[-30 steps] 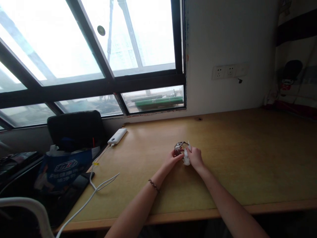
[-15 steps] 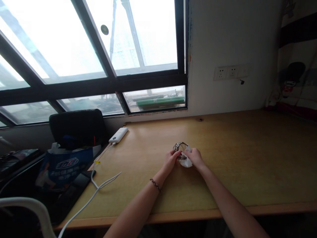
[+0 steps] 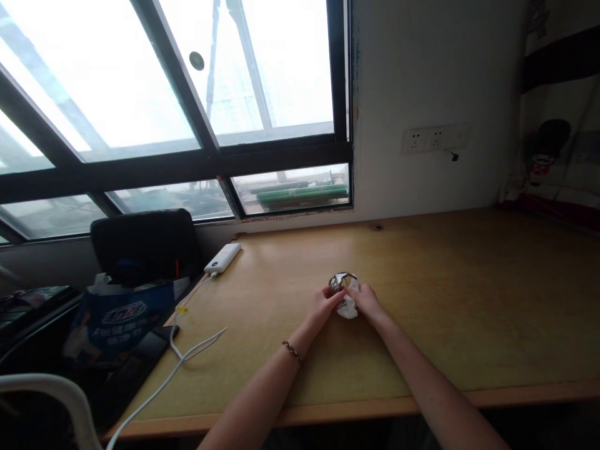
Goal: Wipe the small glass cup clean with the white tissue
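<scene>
A shiny, dark silvery ring-shaped band (image 3: 334, 282) is held a little above the wooden table, between my two hands. My left hand (image 3: 324, 304) has its fingers closed on the band's left side, the thumb reaching over toward its middle. A crumpled white tissue (image 3: 347, 307) is pinched in my right hand (image 3: 367, 301) and pressed against the right part of the band. Part of the tissue hangs down below the fingers. The exact kind of the band is too small to make out, and my fingers cover some of it.
The wooden table (image 3: 445, 300) spreads around my hands. At its left edge lies a white power bank (image 3: 223, 258) with a white cable (image 3: 171, 369) trailing toward me. A black chair (image 3: 145, 244) with a blue bag (image 3: 124, 322) stands left. Behind are a window and wall sockets (image 3: 426, 139).
The tissue has shifted slightly inward along the band, and my right hand has come a bit closer to my left. Both hands keep their hold.
</scene>
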Demonstrator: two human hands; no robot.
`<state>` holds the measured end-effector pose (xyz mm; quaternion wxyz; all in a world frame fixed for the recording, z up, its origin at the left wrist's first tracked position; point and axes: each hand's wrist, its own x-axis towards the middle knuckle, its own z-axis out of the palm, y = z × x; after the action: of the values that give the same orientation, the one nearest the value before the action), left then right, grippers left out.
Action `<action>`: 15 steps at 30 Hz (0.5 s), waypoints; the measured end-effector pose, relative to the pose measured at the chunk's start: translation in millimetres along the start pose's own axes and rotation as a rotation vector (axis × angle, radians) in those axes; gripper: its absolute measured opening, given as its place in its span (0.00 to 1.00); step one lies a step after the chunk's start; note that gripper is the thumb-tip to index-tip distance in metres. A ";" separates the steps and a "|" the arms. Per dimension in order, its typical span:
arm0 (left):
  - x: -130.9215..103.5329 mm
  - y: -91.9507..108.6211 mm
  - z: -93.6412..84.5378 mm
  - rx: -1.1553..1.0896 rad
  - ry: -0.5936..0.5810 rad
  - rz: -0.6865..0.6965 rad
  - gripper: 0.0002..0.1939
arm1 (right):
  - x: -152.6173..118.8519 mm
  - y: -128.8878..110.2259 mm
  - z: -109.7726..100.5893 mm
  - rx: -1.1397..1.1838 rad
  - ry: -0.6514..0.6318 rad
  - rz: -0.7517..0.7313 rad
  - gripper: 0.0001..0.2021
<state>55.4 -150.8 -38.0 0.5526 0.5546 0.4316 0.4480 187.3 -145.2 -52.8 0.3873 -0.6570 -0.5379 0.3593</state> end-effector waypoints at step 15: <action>7.5 -14.7 -10.1 -0.066 0.113 -0.006 0.32 | -8.6 -12.2 -4.8 0.102 -0.147 -0.108 0.14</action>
<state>47.5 -141.0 -52.6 0.5467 0.5087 0.4489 0.4907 184.9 -152.8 -39.2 0.3985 -0.5782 -0.5806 0.4120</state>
